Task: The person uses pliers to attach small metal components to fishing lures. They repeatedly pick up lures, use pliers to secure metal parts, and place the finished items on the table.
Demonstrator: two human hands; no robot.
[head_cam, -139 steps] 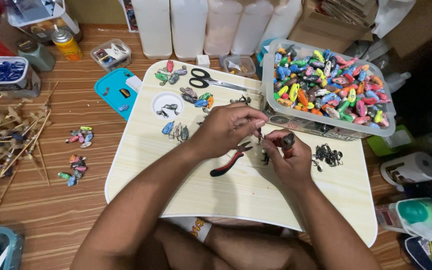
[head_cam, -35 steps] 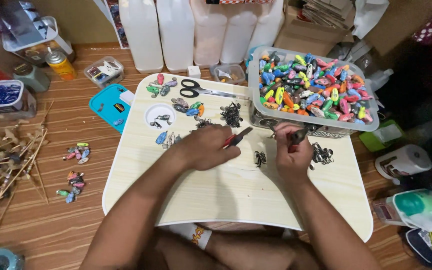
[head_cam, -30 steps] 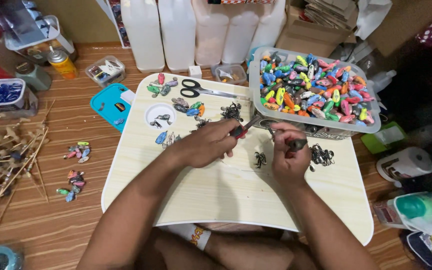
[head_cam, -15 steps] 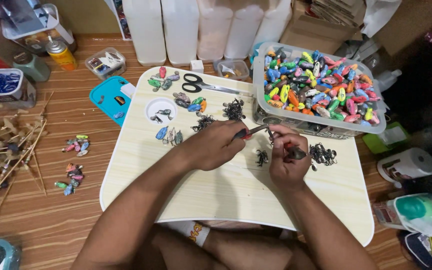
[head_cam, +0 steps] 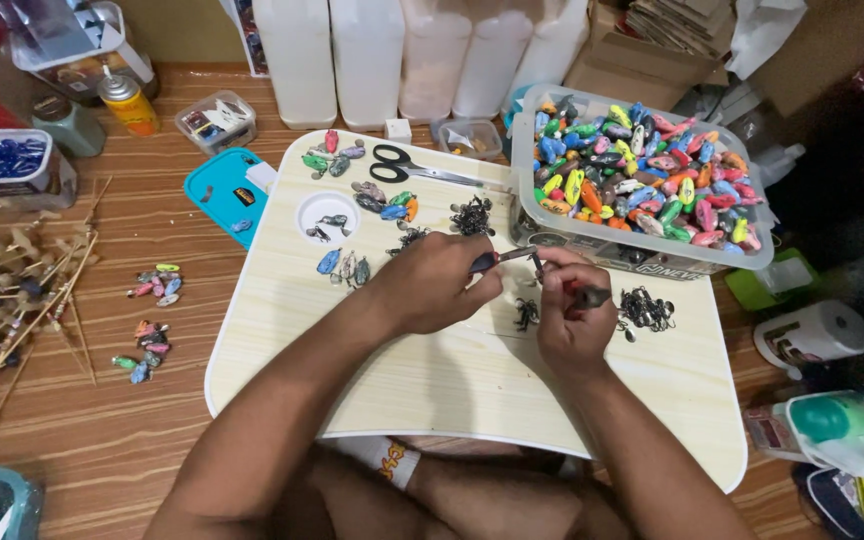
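Head view: person sits w/ a pale wood lap board (head_cam: 432,380) over the legs, both hands near its middle, a bit toward the far edge. Left hand (head_cam: 430,290) is curled tight round the red-handled pliers (head_cam: 497,260); pliers' tip points right, toward the other hand. Right hand (head_cam: 570,318) has fingers pinched narrow on a small dark lure (head_cam: 592,296), held just beside the plier tip; can't tell if tip & lure touch. A small hook cluster (head_cam: 526,314) lies on the board betw. the two hands.

Right of the right hand, near the board's right edge: pile of dark hooks (head_cam: 646,310). Far right corner: clear bin (head_cam: 642,245) full of multicolour lures. Along the far edge: black scissors (head_cam: 414,166), w/ a few painted lures (head_cam: 332,160) at the far left corner. Left part of board: round white dish (head_cam: 327,216) w/ a couple of bits in it, more lures just below it toward the near side. Another dark hook clump (head_cam: 472,214) sits betw. scissors & left hand.

Off the board, on the wood floor to the left: teal lid (head_cam: 224,190), two small groups of lures (head_cam: 152,320), bundle of thin sticks (head_cam: 12,300).
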